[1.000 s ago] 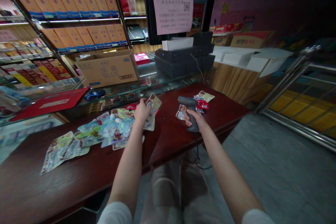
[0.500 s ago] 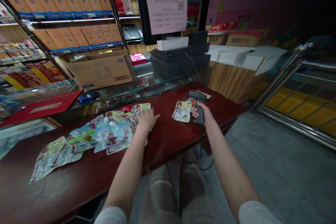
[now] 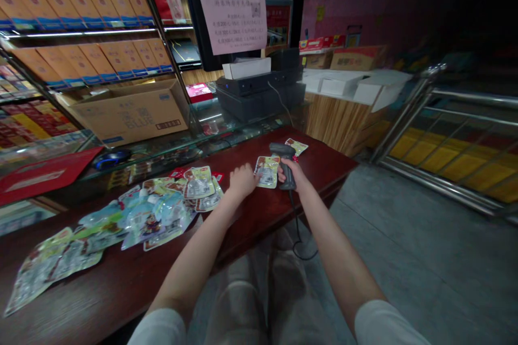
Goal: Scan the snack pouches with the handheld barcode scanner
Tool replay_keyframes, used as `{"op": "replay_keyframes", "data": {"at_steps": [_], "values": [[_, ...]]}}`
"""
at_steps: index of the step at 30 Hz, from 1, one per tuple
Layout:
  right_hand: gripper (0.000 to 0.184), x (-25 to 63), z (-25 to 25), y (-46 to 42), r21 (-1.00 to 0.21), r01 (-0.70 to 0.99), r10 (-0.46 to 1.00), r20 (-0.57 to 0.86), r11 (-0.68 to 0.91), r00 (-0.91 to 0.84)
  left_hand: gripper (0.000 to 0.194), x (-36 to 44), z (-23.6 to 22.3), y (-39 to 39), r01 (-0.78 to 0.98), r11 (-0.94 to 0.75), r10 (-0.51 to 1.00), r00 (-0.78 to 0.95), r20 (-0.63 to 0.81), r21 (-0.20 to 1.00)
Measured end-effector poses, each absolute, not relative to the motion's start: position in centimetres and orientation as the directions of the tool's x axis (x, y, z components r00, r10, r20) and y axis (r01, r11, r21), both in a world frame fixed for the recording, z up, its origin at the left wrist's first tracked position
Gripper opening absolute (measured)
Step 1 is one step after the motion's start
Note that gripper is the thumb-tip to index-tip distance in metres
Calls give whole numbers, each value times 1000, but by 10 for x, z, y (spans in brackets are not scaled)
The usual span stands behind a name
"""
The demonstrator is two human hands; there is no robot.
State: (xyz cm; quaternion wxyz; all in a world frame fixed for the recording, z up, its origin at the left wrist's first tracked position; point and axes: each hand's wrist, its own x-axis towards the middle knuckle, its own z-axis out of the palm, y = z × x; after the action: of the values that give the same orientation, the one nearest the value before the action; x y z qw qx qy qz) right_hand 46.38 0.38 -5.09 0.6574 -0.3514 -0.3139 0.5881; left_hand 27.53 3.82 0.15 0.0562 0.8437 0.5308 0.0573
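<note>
My right hand [image 3: 292, 171] is wrapped round the grip of a grey barcode scanner [image 3: 284, 164], which points down over the dark red counter [image 3: 259, 215]. My left hand [image 3: 242, 182] has its fingers curled at the left edge of a snack packet [image 3: 266, 171] that lies just left of the scanner; I cannot tell whether it grips the packet. Another packet [image 3: 297, 146] lies beyond the scanner. A spread of several snack packets [image 3: 162, 207] covers the counter to the left of my left hand.
A cable [image 3: 298, 237] hangs from the scanner over the counter's front edge. Behind the counter stand a glass display case [image 3: 170, 145], a cardboard box [image 3: 129, 113], a black register [image 3: 259, 94] with a pink notice, and shelves of cartons. A metal railing [image 3: 445, 118] is at right.
My left hand put a packet down on the pile, then moved right to the packet by the scanner. My right hand kept the scanner over that packet. The camera turned right.
</note>
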Motion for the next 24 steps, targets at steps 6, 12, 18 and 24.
{"op": "replay_keyframes", "data": {"at_steps": [6, 12, 18, 24], "values": [[36, 464, -56, 7, -831, -552, 989, -22, 63, 146, 35, 304, -18, 72, 763, -208, 937, 336, -101, 612], [34, 465, -55, 6, -838, -541, 993, 0, 66, 121, 36, 283, -45, 101, 539, -95, 987, 163, 6, 837], [35, 464, -52, 2, -847, -531, 1000, 12, 16, 11, 35, 266, -58, 125, 157, -109, 993, -16, 113, 981], [39, 458, -52, -5, -887, -459, 992, 10, -49, -125, 38, 251, -54, 134, -321, -295, 953, -172, 251, 900]]}}
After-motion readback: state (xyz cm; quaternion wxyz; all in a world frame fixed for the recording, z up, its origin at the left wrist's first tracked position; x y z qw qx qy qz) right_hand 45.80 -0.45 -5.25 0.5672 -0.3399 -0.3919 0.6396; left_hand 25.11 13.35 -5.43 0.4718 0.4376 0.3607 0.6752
